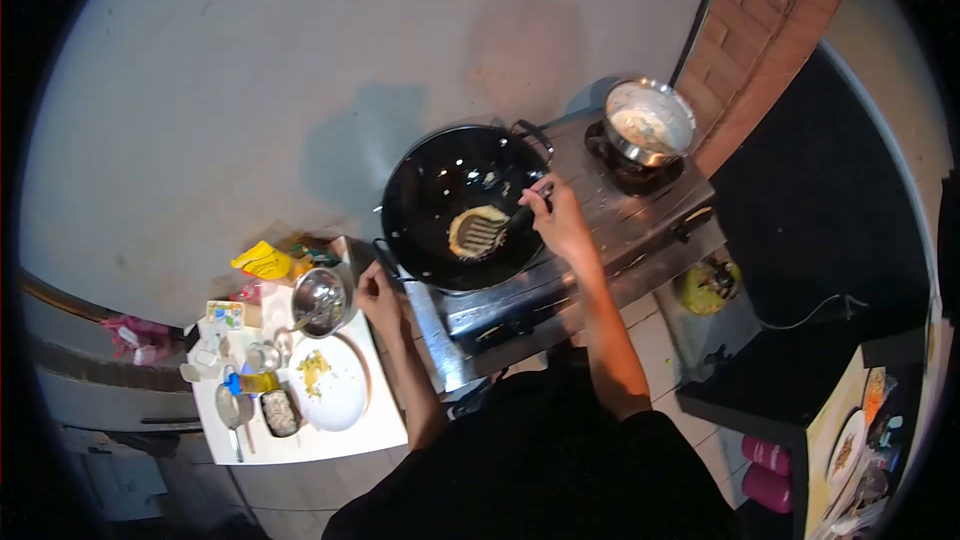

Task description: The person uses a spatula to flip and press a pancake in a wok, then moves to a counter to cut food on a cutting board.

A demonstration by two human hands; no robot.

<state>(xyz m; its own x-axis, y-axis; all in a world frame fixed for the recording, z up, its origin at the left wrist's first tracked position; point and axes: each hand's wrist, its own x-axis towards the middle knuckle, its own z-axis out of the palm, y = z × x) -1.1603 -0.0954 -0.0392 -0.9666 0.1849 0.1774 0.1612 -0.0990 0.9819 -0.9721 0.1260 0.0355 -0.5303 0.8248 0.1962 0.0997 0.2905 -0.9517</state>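
A black wok sits on the stove, with a round, pale-golden piece of food low inside it. My right hand is closed around the dark handle of a slotted spatula. The spatula's slotted head lies over the food, covering part of it. At the wok's lower-left side, my left hand has its fingers curled at the loop-shaped wok handle.
A steel pot with pale contents stands on the right burner of the stove. On the left, a white table holds a white plate with yellow food, a metal bowl and a strainer. A wall rises behind.
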